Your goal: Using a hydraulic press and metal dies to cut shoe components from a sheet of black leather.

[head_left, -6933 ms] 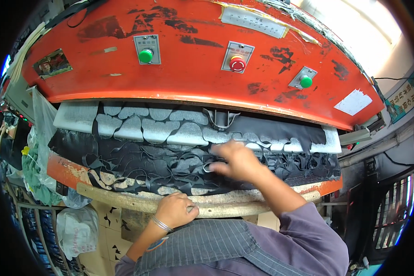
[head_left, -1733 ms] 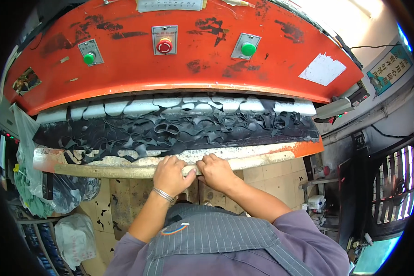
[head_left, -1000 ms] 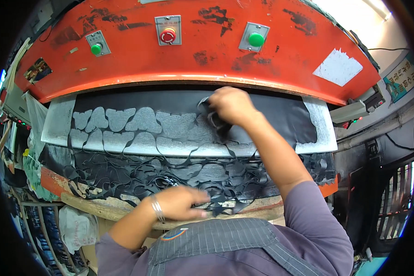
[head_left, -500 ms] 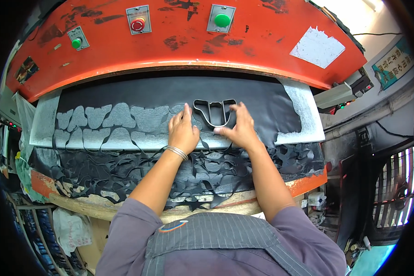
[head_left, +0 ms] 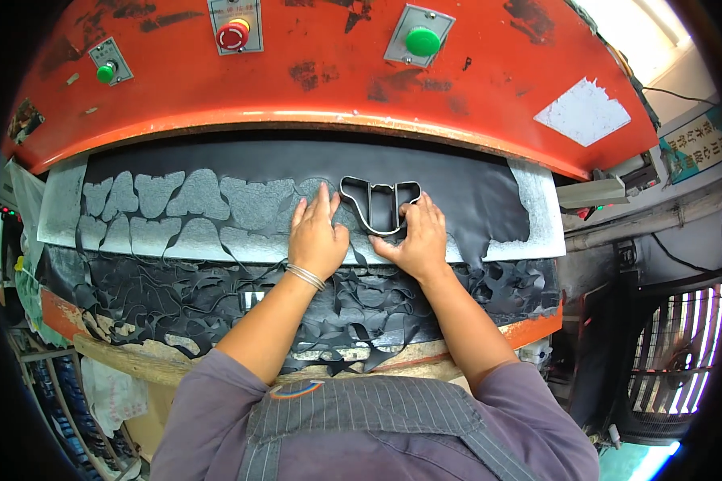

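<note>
A metal cutting die (head_left: 370, 210), a curved outline with inner crossbars, lies on a sheet of black leather-like material (head_left: 473, 188). My right hand (head_left: 422, 239) grips its lower right side, the thumb by the bottom curve and the fingers along the right wall. Flat on the sheet left of the die rests my left hand (head_left: 317, 236), fingers stretched out and holding nothing. Further left, several shaped holes in the sheet show the pale cutting board (head_left: 549, 216) beneath. Thin black strips hang from the sheet's near edge.
An orange machine beam (head_left: 313, 88) spans the far side, carrying a red button (head_left: 233, 34) and green buttons (head_left: 423, 41). Tangled black scraps (head_left: 192, 289) cover the ledge nearest me. A dark slatted fan (head_left: 674, 361) stands at the right.
The view has shifted slightly, bringing the machine nearer. My right fingers have moved from the die's upper right corner down its right side. My left hand stays flat on the sheet.
</note>
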A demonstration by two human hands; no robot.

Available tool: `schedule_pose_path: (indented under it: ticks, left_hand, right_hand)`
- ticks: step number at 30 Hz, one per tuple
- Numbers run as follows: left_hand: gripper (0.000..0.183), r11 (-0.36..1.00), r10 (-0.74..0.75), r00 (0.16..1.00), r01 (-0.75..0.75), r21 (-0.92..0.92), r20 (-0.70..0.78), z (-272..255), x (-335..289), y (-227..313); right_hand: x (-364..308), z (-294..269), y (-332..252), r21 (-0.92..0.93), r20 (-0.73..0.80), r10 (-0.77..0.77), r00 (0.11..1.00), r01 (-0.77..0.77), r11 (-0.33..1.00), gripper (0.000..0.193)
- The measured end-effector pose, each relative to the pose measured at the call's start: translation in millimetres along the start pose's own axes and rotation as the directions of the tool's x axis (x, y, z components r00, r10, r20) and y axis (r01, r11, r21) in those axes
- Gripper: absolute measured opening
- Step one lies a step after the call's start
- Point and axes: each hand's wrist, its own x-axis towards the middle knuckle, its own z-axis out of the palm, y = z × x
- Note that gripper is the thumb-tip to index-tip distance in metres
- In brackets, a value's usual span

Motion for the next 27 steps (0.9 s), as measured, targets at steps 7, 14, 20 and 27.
schedule_pose_path:
  ticks: [7,14,20,27]
  left_hand:
    - [0.054,0.87,-0.323,0.945,0.317,-0.379,0.048,-72,19,-8]
    - [0.033,0.997,0.075,0.33,-0.055,0.06,-0.941,-267,39,-101]
    - [0.036,0.998,-0.015,0.718,0.048,0.027,-0.695,-309,-4,-78]
    - [0.025,0.995,0.01,0.994,0.0,-0.097,0.105,-129,-158,13]
  right_hand:
    - [3,-25,-8,-0.134,0.195,0.228,0.954,-0.204,0.97,0.108]
    - [100,-99,-59,0.472,-0.262,0.123,0.957,0.016,0.881,0.06]
    - [73,-120,-77,0.552,-0.246,0.248,0.937,-0.076,0.831,0.044]
    - [-104,-108,-104,0.283,0.634,-0.289,0.717,0.133,0.95,0.058]
